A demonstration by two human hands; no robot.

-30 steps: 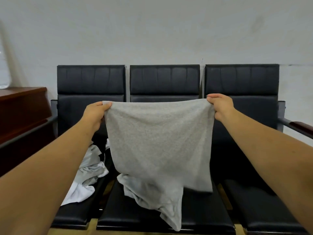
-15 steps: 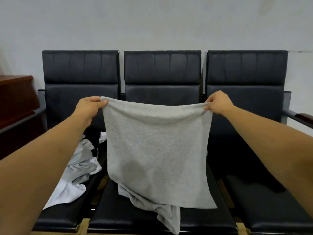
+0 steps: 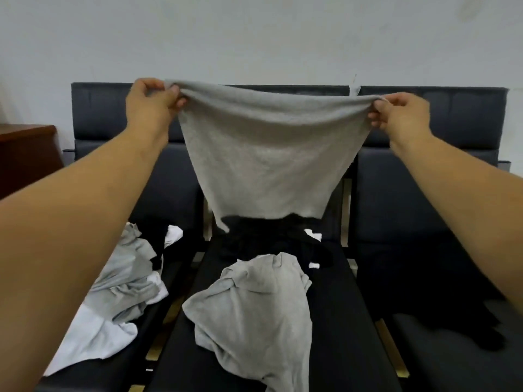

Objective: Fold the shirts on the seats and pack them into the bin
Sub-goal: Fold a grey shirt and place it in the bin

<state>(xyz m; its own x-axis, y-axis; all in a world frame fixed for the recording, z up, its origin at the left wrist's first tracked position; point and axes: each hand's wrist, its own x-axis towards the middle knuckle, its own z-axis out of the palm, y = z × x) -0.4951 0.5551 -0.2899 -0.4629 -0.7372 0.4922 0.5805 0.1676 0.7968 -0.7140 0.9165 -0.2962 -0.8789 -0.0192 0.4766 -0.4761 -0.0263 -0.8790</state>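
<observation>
Two small white patches (image 3: 314, 265) on a black garment (image 3: 271, 241), below and between the hands, too small to read.

Holds a grey shirt (image 3: 263, 159) up at backrest height, stretched between both hands. Left hand (image 3: 151, 104): fingers curled, thumb and fingertips pinching the shirt's top left corner. Right hand (image 3: 402, 113): pinching the top right corner between thumb and curled fingers. Hands well apart, at about the same height. Both forearms bare, reaching forward and upward.

Top edge sagging a little between the hands. Cloth hanging below them and narrowing to a free lower edge above the middle seat (image 3: 345, 321), clear of the black garment lying there.

Lower and nearer than the hands, a crumpled grey garment (image 3: 254, 312) on the same seat, apart from the held shirt. Under the left forearm, a heap of grey and white clothes (image 3: 121, 292) on the left seat (image 3: 85, 381). Under the right forearm, a dark garment (image 3: 424, 292) on the right seat (image 3: 452, 363). Left of the left hand and lower, a wooden cabinet (image 3: 25, 154). Behind both hands, black backrests (image 3: 99, 114) and a pale wall (image 3: 254, 38).
</observation>
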